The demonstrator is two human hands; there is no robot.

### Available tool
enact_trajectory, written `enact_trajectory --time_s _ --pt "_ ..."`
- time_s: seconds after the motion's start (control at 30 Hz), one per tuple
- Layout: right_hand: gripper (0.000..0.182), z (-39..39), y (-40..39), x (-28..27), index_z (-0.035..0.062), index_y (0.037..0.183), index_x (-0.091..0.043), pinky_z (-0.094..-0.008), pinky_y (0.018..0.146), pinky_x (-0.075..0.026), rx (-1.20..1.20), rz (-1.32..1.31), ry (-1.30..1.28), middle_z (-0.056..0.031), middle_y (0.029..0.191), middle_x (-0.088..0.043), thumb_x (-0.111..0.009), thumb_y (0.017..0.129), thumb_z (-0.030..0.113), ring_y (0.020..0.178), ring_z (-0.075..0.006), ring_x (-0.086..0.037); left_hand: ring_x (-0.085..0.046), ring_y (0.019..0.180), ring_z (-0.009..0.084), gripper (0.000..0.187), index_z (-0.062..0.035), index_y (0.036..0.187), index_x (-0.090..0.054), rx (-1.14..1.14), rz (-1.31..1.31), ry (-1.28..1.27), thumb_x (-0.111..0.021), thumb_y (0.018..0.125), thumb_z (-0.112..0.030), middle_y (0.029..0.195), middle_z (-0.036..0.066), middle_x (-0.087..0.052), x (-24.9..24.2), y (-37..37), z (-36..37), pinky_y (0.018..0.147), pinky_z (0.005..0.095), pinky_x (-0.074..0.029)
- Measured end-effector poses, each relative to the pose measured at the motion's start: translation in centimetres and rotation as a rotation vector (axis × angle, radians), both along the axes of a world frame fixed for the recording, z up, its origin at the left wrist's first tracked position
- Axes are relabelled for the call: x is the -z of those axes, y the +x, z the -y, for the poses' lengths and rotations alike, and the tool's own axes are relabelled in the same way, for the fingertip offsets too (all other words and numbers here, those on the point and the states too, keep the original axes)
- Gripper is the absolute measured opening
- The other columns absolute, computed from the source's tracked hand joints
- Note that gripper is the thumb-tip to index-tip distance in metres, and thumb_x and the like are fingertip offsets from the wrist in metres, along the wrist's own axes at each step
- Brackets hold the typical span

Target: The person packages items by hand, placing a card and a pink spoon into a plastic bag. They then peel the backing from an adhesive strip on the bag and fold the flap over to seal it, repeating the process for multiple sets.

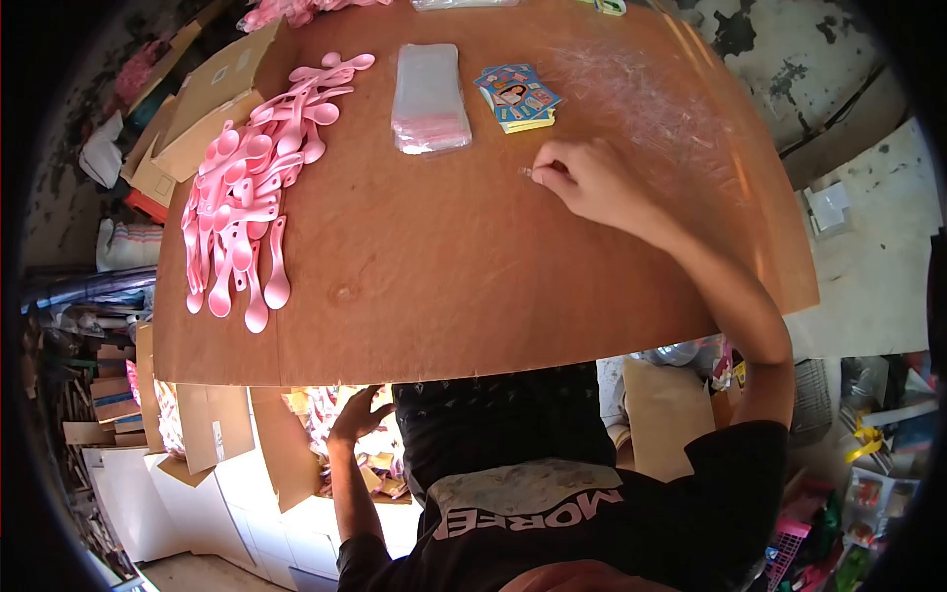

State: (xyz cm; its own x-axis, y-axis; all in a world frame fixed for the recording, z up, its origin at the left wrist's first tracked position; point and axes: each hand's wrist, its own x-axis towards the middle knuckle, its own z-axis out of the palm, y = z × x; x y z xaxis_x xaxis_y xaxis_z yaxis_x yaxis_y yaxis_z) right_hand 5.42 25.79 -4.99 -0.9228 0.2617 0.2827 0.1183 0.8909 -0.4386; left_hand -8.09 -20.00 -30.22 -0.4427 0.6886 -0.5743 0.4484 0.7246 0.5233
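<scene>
My right hand [587, 180] is over the table, thumb and forefinger pinched on a small clear plastic piece [526, 172] whose kind I cannot make out. Just beyond it lies a stack of colourful printed cards [515, 96]. Left of the cards is a stack of clear plastic bags [428, 94]. A loose spread of thin clear plastic strands [641, 94] lies to the right. My left hand [361, 414] hangs below the table's front edge, beside an open carton, its fingers apart and nothing visible in them. Pink plastic spoons [237, 197] lie heaped at the table's left.
The brown table [395, 266] has a curved-looking front edge close to my body. A cardboard box [222, 89] stands at its far left. Below, an open carton [281, 444] holds many small packets. Boxes and clutter lie on both sides.
</scene>
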Motion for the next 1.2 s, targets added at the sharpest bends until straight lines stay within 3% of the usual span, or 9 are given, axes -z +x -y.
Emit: enact_trajectory --time_s 0.27,0.33,0.4,0.5,0.67,0.83,0.93,1.03,1.2 --pt "0.019 -15.6 2.6 -10.3 0.0029 0.104 -0.061 -0.0309 0.078 -0.050 -0.934 -0.444 -1.091 -0.0063 0.097 -0.063 -0.053 0.095 0.017 0.085 -0.0168 -0.061 -0.061 0.104 0.0280 0.042 -0.0001 0.126 -0.048 -0.106 0.149 0.196 -0.057 0.092 -0.023 0.114 0.015 -0.062 9.7 -1.5 -0.7 0.089 0.0426 -0.049" --pt "0.023 -21.2 2.4 -7.2 0.0026 0.107 -0.063 -0.0298 0.079 -0.050 0.102 -0.319 -0.888 -0.0089 0.101 -0.064 -0.057 0.091 0.018 0.088 -0.0174 -0.062 -0.061 0.104 0.0261 0.043 -0.0037 0.127 -0.048 -0.324 0.282 0.196 -0.058 0.092 -0.026 0.116 0.014 -0.062 12.7 -1.1 0.5 0.088 0.0403 -0.048" --pt "0.029 -24.4 4.7 -3.2 0.0021 0.108 -0.065 -0.0276 0.077 -0.049 0.578 0.106 0.302 -0.0095 0.102 -0.064 -0.064 0.086 0.020 0.085 -0.0154 -0.062 -0.062 0.101 0.0219 0.040 -0.0090 0.124 -0.051 -0.732 0.509 0.216 -0.055 0.093 -0.033 0.114 0.011 -0.063 16.3 -0.6 2.8 0.082 0.0388 -0.048" --pt "0.025 -27.0 5.6 -2.0 -0.0031 0.102 -0.064 -0.0233 0.072 -0.045 0.705 -0.223 -0.304 -0.0047 0.093 -0.062 -0.062 0.082 0.012 0.080 -0.0135 -0.059 -0.064 0.087 0.0195 0.035 -0.0124 0.122 -0.053 -1.038 0.468 0.138 -0.056 0.091 -0.030 0.098 0.008 -0.065 23.4 1.7 8.7 0.070 0.0353 -0.046" --pt "0.024 -21.8 6.0 -4.2 -0.0042 0.101 -0.064 -0.0241 0.066 -0.045 0.576 -0.154 -0.355 -0.0056 0.091 -0.063 -0.059 0.083 0.011 0.077 -0.0127 -0.058 -0.056 0.099 0.0235 0.031 -0.0174 0.121 -0.049 -1.232 0.735 -0.166 -0.045 0.094 -0.032 0.114 0.005 -0.058 26.4 7.4 16.1 0.089 0.0475 -0.039" --pt "0.025 -19.3 5.5 -7.1 -0.0028 0.102 -0.064 -0.0308 0.063 -0.046 0.242 -0.336 -0.970 -0.0068 0.090 -0.065 -0.058 0.085 0.015 0.074 -0.0172 -0.059 -0.057 0.104 0.0223 0.045 -0.0063 0.122 -0.047 -1.945 1.014 0.533 -0.054 0.090 -0.038 0.116 0.007 -0.057 26.5 7.7 17.8 0.089 0.0447 -0.045" --pt "0.050 -20.9 4.9 -7.0 0.0048 0.114 -0.063 -0.0389 0.086 -0.048 0.557 0.789 0.555 -0.0068 0.107 -0.066 -0.066 0.082 0.043 0.100 -0.0200 -0.063 -0.062 0.093 0.0201 0.040 -0.0087 0.118 -0.050 -1.729 0.684 0.323 -0.056 0.089 -0.035 0.105 0.006 -0.061 26.4 7.2 16.6 0.080 0.0396 -0.047" --pt "0.049 -18.1 3.8 -8.8 0.0038 0.111 -0.064 -0.0385 0.093 -0.044 0.392 0.010 -0.315 -0.0058 0.107 -0.066 -0.068 0.081 0.043 0.101 -0.0194 -0.062 -0.063 0.079 0.0190 0.032 -0.0140 0.118 -0.051 -1.152 0.484 0.041 -0.055 0.090 -0.031 0.095 0.006 -0.064 25.8 6.8 14.0 0.069 0.0362 -0.045" --pt "0.046 -9.3 5.9 -17.6 0.0067 0.123 -0.058 -0.0347 0.098 -0.040 -0.245 -0.277 -0.372 -0.0078 0.118 -0.062 -0.059 0.089 0.038 0.102 -0.0210 -0.061 -0.062 0.081 0.0166 0.030 -0.0167 0.118 -0.054 -1.119 0.454 0.011 -0.055 0.091 -0.028 0.096 0.005 -0.064 23.4 6.4 9.1 0.062 0.0339 -0.045"
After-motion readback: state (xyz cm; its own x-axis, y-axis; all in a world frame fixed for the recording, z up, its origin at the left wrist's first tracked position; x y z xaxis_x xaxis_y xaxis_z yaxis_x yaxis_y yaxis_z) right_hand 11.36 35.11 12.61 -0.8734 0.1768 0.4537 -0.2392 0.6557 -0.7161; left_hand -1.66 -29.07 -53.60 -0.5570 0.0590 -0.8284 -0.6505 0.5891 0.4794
